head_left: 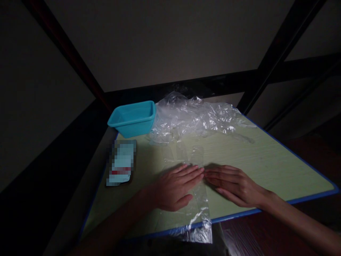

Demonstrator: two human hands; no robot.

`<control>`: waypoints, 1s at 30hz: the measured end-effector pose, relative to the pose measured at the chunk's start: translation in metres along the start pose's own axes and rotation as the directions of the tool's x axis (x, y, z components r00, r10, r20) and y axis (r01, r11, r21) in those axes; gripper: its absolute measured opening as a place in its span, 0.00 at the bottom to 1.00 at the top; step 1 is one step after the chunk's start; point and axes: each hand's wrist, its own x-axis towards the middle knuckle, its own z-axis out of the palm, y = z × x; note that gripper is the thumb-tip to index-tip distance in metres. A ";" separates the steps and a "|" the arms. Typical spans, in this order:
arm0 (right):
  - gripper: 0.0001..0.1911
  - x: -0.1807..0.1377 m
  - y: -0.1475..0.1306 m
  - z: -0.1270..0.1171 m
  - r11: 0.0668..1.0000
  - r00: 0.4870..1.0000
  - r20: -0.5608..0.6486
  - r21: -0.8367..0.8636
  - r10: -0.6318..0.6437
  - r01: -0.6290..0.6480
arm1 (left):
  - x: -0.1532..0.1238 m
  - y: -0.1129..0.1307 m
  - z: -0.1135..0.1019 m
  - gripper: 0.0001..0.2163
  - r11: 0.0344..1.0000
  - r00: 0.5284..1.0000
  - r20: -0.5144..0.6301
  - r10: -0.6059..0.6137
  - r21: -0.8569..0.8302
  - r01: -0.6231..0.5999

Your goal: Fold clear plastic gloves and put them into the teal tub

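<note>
A clear plastic bag (198, 209) lies flat on the pale green table (266, 160), its lower end hanging over the near edge. My left hand (174, 186) rests flat on the bag with fingers stretched out. My right hand (234, 185) lies flat beside it, fingers extended, fingertips meeting those of the left hand over the bag. Neither hand grips anything.
A heap of crumpled clear plastic bags (194, 117) sits at the table's far side. A turquoise plastic tub (133, 119) stands at the far left corner. A blurred light-blue packet (121, 163) lies on the left. The table has a blue rim; dark bars frame the room behind.
</note>
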 end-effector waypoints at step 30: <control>0.43 -0.008 -0.038 0.007 0.994 0.872 0.484 0.108 -0.076 0.027 | 0.000 -0.011 0.013 0.26 0.998 1.000 0.020 -0.011 0.068 0.010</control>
